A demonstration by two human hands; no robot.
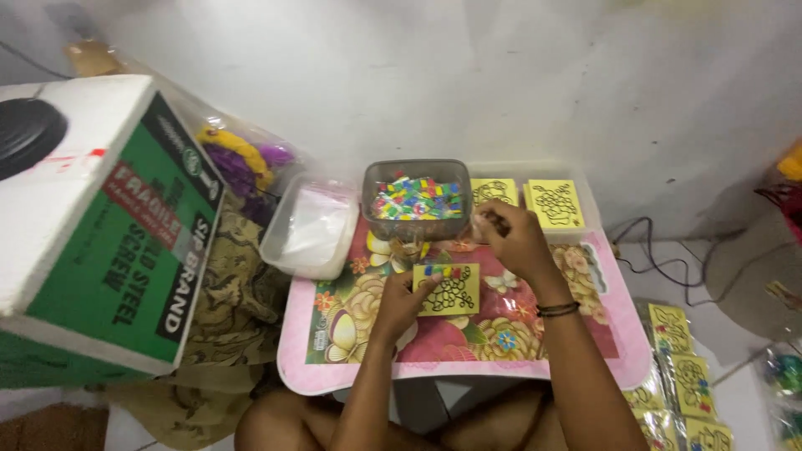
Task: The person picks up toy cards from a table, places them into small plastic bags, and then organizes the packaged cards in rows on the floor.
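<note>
Yellow outline card (449,289) lying flat at centre of pink floral tray table (585,351), long axis running left-right. Left hand (404,299) gripping card's left edge, fingers closed on it. Right hand (516,237) hovering beyond card's upper right, pinching small object, too blurred to identify, beside grey tub of coloured pieces (418,200).

Right hand (516,238) fingers' contents hidden — packets (685,380) cut off right.
</note>
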